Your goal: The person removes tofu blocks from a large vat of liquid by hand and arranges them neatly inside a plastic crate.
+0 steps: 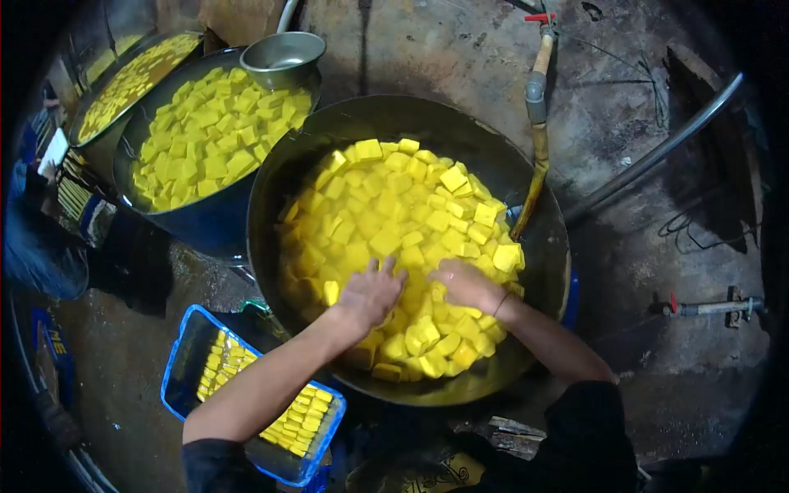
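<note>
Squarish, smooth-sided yellow blocks [385, 241] lie in cloudy liquid inside a round, dark pot [394, 117], below and around the left hand [374, 293], fingers loosely spread, and the right hand [467, 285], curled downward, its grip impossible to tell.

L hand [374, 294] palm-down, fingers spread fwd; R hand [467, 283] angled inward, fingertips poss. curled, hard to see; both forearms [267, 374] bare, extended.

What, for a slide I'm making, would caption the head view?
Left hand and right hand at yellow blocks in a dark round vat, a blue crate nearby.
</note>
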Demonstrator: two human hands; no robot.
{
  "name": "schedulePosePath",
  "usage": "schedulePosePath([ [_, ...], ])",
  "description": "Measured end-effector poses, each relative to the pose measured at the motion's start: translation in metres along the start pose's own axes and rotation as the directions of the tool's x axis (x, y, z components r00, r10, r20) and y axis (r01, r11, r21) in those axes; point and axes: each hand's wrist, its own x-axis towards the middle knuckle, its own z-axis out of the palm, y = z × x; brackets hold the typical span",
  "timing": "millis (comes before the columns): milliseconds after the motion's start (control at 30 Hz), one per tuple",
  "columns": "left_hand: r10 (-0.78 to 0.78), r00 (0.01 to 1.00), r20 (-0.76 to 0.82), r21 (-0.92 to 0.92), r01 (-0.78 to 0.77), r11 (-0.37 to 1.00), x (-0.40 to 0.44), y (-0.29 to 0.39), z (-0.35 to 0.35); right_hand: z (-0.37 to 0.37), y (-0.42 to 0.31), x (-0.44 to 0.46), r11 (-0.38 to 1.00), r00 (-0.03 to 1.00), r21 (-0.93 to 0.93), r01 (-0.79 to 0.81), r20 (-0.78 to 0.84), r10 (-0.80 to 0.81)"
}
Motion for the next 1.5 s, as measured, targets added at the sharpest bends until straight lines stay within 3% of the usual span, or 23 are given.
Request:
schedulePosePath([
  [133,-0.108,0.961,0.257,0.253,0.041,0.967,0.038,0.01,0.041,0.04,0.031,-0.008,0.974,0.981,-0.131,0.187,0.079,-0.178],
  [233,-0.042,0.965,0.259,0.366,-0.058,0.929,0.051,-0.005,0.062,0.046,0.062,0.002,0.94,0.943,0.077,0.331,-0.013,-0.331],
  [300,-0.076,0.935,0.347,0.217,-0.001,0.976,0.063,-0.014,0.072,0.007,0.074,0.025,0.859,0.95,0.506,0.08,0.221,-0.219],
  [333,-0.091,0.933,0.349,0.218,0.014,0.976,0.064,-0.016,0.066,-0.014,0.08,0.044,0.834,0.901,0.542,-0.106,0.407,-0.15],
  [400,-0.1,0.934,0.344,0.135,0.057,0.989,0.068,-0.022,0.048,-0.032,0.102,0.077,0.763,0.953,0.647,-0.016,0.241,-0.185],
  [433,-0.113,0.931,0.346,0.137,0.069,0.988,0.075,-0.029,0.04,-0.022,0.117,0.096,0.7,0.973,0.699,0.149,0.024,-0.231],
  [500,-0.15,0.864,0.48,-0.247,0.297,0.923,0.088,-0.05,0.027,-0.022,0.119,0.135,0.743,0.985,0.669,0.006,0.124,-0.119],
  [533,-0.017,0.927,0.375,-0.216,0.105,0.971,0.087,-0.064,0.019,-0.024,0.116,0.152,0.865,0.992,0.501,-0.02,0.115,-0.043],
  [567,-0.028,0.926,0.377,-0.212,0.116,0.97,0.085,-0.071,0.011,-0.023,0.112,0.164,0.948,0.996,0.312,-0.057,0.089,0.031],
  [600,-0.083,0.92,0.384,-0.613,0.321,0.722,0.083,-0.077,0.005,-0.005,0.109,0.176,0.964,0.997,0.253,-0.079,0.032,0.074],
  [633,-0.128,0.904,0.407,-0.859,0.427,0.283,0.082,-0.082,0.0,0.009,0.114,0.181,0.965,0.997,0.254,-0.07,0.03,0.064],
  [700,-0.178,0.911,0.372,-0.894,0.403,0.195,0.085,-0.098,0.006,0.017,0.114,0.189,0.971,0.995,0.235,-0.041,0.102,0.018],
  [733,-0.178,0.934,0.31,-0.951,0.308,-0.038,0.092,-0.11,0.026,0.055,0.137,0.196,0.934,0.982,0.306,0.186,-0.095,-0.165],
  [800,-0.233,0.94,0.249,-0.89,0.127,-0.438,0.101,-0.112,0.04,0.03,0.142,0.19,0.891,0.984,0.418,0.176,-0.06,-0.167],
  [933,-0.472,0.872,0.132,-0.798,-0.189,-0.573,0.131,-0.088,0.055,-0.018,0.139,0.165,0.653,0.994,0.756,0.054,0.02,-0.105],
  [967,-0.467,0.875,0.131,-0.795,-0.189,-0.577,0.141,-0.079,0.055,-0.03,0.134,0.159,0.656,0.995,0.753,0.049,0.024,-0.101],
  [1033,-0.681,0.73,0.053,-0.732,-0.436,-0.524,0.156,-0.068,0.059,-0.054,0.117,0.151,0.623,0.995,0.781,0.031,0.033,-0.092],
  [1167,-0.623,0.775,0.1,-0.515,-0.496,-0.699,0.173,-0.045,0.055,-0.069,0.078,0.156,0.682,0.997,0.729,-0.057,0.07,0.008],
  [1300,-0.728,0.677,0.11,-0.366,-0.653,-0.663,0.187,-0.033,0.061,-0.085,0.057,0.152,0.618,0.991,0.776,0.128,-0.13,-0.041],
  [1367,-0.767,0.631,0.115,-0.338,-0.702,-0.627,0.178,-0.015,0.035,-0.073,0.05,0.154,0.734,0.99,0.665,0.137,-0.125,-0.071],
  [1400,-0.713,0.699,0.06,-0.127,-0.703,-0.7,0.184,-0.021,0.045,-0.048,0.051,0.159,0.88,0.965,0.436,0.189,-0.247,-0.086],
  [1433,-0.726,0.686,0.057,-0.123,-0.716,-0.687,0.182,-0.025,0.041,-0.031,0.049,0.166,0.962,0.921,0.174,0.21,-0.364,-0.135],
  [1500,-0.775,0.619,0.13,0.048,-0.785,-0.618,0.17,-0.03,0.024,-0.044,0.042,0.185,0.928,0.944,0.254,0.274,-0.257,-0.208],
])
